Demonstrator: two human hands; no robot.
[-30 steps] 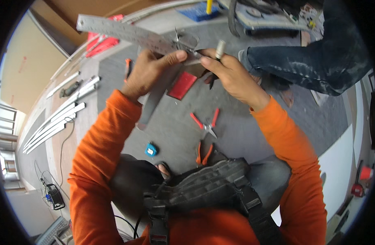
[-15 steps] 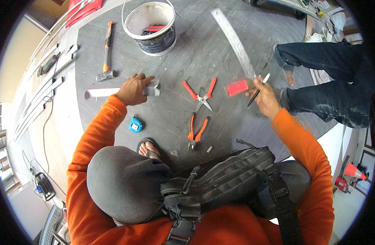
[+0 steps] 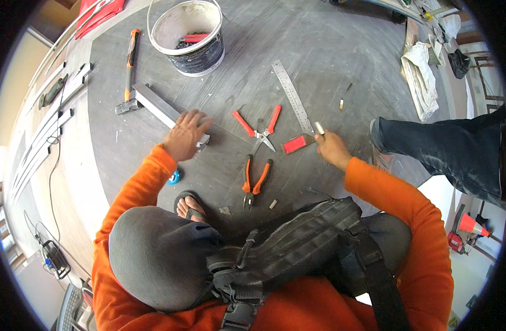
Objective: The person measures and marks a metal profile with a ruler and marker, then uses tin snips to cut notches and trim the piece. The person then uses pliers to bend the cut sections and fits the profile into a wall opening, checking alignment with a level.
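My left hand (image 3: 186, 135) rests with fingers spread on the near end of a grey metal profile (image 3: 160, 108) lying on the dark floor. My right hand (image 3: 332, 148) is closed around a small pen-like marker (image 3: 319, 128), its tip at the near end of a steel ruler (image 3: 292, 97). A flat red piece (image 3: 294, 144) lies just left of that hand. Red-handled snips (image 3: 258, 127) and orange-handled pliers (image 3: 256, 177) lie between my hands.
A white bucket (image 3: 188, 34) holding tools stands at the far side, with a hammer (image 3: 128, 71) to its left. Another person's leg in dark jeans (image 3: 440, 151) is at the right. A blue tape measure (image 3: 173, 177) sits by my sandalled foot (image 3: 189, 207). Metal strips (image 3: 49, 129) line the left edge.
The view has shifted, showing bucket and hammer closer. My left hand moved along the metal profile toward its near end. My right hand stays by the ruler with the marker.
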